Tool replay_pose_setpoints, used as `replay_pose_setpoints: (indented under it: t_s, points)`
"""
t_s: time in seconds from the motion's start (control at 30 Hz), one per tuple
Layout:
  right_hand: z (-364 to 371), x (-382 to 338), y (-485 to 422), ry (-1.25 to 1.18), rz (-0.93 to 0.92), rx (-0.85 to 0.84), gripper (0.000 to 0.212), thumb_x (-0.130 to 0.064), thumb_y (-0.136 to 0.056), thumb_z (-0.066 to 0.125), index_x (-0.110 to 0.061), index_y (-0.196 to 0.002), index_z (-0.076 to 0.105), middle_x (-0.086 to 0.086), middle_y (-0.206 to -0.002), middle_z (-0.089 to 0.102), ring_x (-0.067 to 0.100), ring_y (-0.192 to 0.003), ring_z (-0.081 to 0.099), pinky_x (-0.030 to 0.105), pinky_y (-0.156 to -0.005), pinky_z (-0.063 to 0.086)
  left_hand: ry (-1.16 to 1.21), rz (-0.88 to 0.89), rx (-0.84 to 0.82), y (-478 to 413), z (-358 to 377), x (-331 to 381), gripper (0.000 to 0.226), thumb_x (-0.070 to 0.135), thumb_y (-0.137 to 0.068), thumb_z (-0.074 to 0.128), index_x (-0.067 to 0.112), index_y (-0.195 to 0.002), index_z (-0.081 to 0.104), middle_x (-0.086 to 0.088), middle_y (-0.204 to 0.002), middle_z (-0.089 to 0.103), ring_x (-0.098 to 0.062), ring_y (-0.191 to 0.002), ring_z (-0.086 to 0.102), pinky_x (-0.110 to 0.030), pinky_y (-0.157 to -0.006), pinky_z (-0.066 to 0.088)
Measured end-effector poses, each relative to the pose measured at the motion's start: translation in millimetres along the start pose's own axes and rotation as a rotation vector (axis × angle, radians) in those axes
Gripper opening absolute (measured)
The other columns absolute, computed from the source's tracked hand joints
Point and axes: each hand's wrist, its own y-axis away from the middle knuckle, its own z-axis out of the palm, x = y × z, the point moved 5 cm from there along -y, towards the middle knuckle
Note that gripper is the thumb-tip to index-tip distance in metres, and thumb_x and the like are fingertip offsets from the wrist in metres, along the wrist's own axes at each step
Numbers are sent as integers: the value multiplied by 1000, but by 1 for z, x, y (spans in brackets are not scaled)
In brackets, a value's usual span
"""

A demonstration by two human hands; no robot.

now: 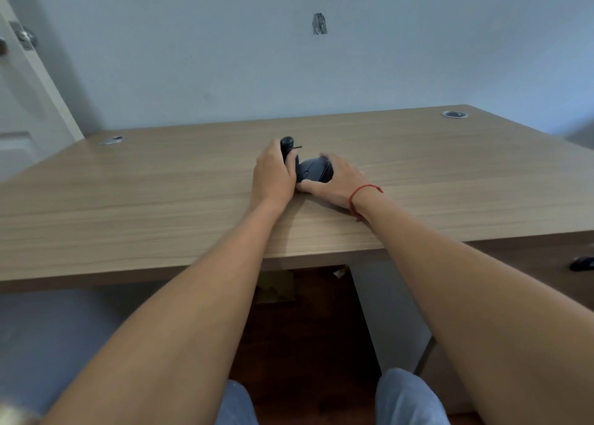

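Note:
A black computer mouse (313, 171) lies on the wooden desk (160, 199) near its middle. My right hand (337, 180) curls over it, thumb at its near side and fingers over its far side. My left hand (273, 173) grips a small dark rounded object (287, 143), held just left of the mouse; a thin dark pin or rod sticks out of it to the right. What that object is cannot be made out. A red string bracelet (360, 196) circles my right wrist.
Two round cable grommets sit in the desk, one at the back left (112, 140) and one at the back right (454, 114). A door with a knob (25, 37) stands at far left. Another dark object (582, 263) lies on a lower surface at right.

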Motion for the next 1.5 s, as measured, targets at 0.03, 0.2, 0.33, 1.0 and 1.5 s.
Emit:
replay_pose_setpoints:
  t_s: [0.03,0.2,0.33,1.0,1.5]
  points:
    - [0,0,0,2,0,4,95,-64,-63,69,-21,-143,42,1,-141,52,24,-128,51,44,-108,41,6,-3,0,0,0,0,23,19,-93,52,-1,-101,55,-21,-101,64,-34,-93,58,-34,-76,41]
    - [1,2,-1,17,-13,16,95,-68,-59,71,-25,-139,45,3,-137,49,24,-127,49,43,-105,43,213,-51,98,2,-12,6,20,22,-94,53,3,-89,54,-7,-79,56,-21,-73,49,-20,-61,34]
    - [-1,5,-5,-69,-8,-11,92,-48,-70,76,-16,-147,36,3,-143,47,23,-129,48,34,-100,42,125,-73,18,1,-3,-2,21,19,-92,54,-1,-97,57,-15,-89,62,-24,-80,52,-17,-62,29]
    - [-1,7,-3,-144,-25,-23,106,-43,-71,81,-13,-154,23,3,-150,44,21,-134,48,32,-104,40,186,42,124,5,-13,13,24,24,-94,53,0,-90,54,-8,-76,58,-22,-69,52,-24,-61,37]
    - [1,6,-6,-129,-100,3,58,-42,-69,75,-24,-122,62,-2,-115,63,17,-104,60,30,-83,46,146,1,82,2,-10,8,23,23,-92,54,0,-89,53,-12,-79,60,-28,-73,54,-37,-69,44]
